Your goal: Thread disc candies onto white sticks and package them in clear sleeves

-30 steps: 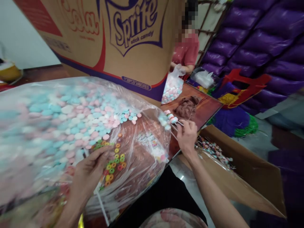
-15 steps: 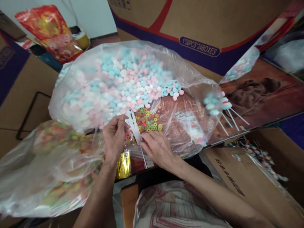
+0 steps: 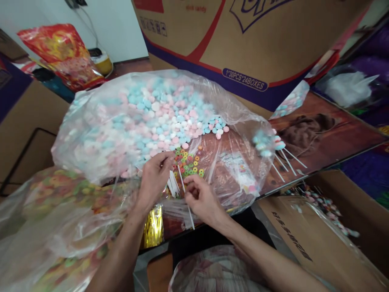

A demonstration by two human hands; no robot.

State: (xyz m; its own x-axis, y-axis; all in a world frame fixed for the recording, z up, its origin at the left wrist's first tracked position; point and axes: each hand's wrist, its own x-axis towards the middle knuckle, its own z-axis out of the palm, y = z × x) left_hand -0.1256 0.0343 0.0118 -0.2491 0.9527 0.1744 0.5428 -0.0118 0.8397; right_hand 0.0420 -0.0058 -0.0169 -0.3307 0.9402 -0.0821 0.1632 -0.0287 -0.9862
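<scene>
My left hand is closed, with thumb and fingers pinched together. A bundle of short-looking white sticks comes out beneath its fingertips; their upper ends are hidden. Beside it, the curled fingers of my right hand are at a single long white stick, which slants toward the table's front edge. Colourful ring candies lie just beyond both hands. Behind them spreads a big clear plastic bag with many pink, blue and white round candies.
Gold twist ties lie at the front edge. At left is another bag of ring candies. Several candy sticks protrude at right. A large carton stands behind; an open cardboard box stands at lower right.
The white stick bundle has dropped lower and tilted beneath my left hand. My right hand has moved away from the bundle, and the single stick has shifted right with it. The view has tipped up.
</scene>
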